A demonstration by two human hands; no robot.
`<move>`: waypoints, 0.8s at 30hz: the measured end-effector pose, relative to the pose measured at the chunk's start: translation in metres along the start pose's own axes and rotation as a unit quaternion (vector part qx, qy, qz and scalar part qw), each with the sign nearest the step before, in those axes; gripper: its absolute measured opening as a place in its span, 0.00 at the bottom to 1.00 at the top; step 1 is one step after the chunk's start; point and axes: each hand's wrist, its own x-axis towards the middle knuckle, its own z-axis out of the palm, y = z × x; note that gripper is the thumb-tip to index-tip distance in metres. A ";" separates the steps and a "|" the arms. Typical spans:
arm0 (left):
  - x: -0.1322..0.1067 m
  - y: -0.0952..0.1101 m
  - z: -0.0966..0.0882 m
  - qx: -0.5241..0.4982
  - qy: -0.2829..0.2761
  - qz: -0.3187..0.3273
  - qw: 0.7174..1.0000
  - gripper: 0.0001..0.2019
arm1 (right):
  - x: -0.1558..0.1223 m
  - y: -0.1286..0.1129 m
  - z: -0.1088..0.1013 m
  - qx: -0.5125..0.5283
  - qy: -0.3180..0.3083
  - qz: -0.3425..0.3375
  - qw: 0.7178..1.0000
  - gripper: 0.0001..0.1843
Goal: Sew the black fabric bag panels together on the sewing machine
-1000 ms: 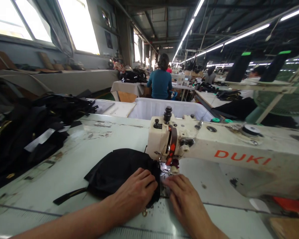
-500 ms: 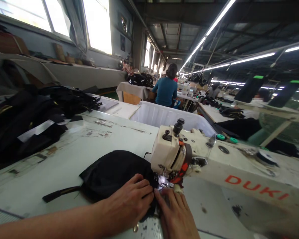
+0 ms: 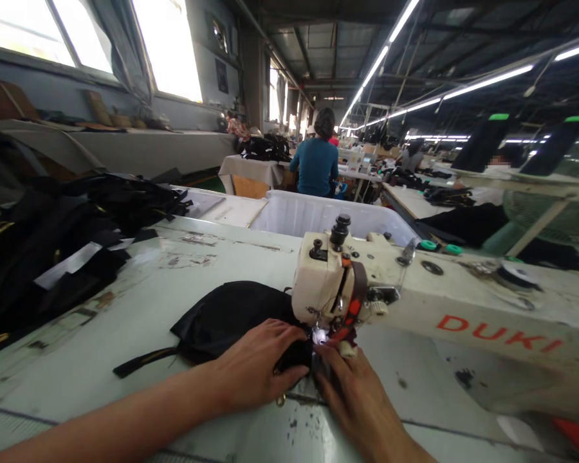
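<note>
Scuffed pale tabletop (image 3: 139, 283) spans the foreground; at lower centre, black fabric (image 3: 226, 315) lies under the left hand (image 3: 255, 366), thumb spread, presumably to steady it beside the machine head (image 3: 313, 283). Whether the right hand (image 3: 354, 389) pinches anything, I cannot tell.

a black fabric pouch (image 3: 226, 315) lies on its side in the lower centre of the frame, softly bulging, its upper outline rounded and its surface creased. a narrow black strap (image 3: 145, 362) trails from it towards the lower left, lying loose. the pouch's right end reaches the lit needle area (image 3: 320, 336) of a cream sewing machine (image 3: 415, 299), whose worn body runs to the right edge and bears orange "duki" lettering (image 3: 499, 334).
</note>
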 end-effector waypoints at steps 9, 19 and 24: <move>-0.041 0.004 -0.011 0.089 0.058 0.010 0.994 0.24 | 0.002 -0.012 -0.005 0.097 0.027 0.056 0.993 0.14; -0.042 -0.003 0.000 0.017 0.077 -0.030 0.996 0.20 | 0.033 -0.027 0.011 0.348 -0.002 0.224 0.910 0.15; -0.044 -0.003 -0.002 0.012 0.082 -0.021 0.996 0.17 | 0.035 -0.035 0.011 0.420 0.000 0.244 0.874 0.12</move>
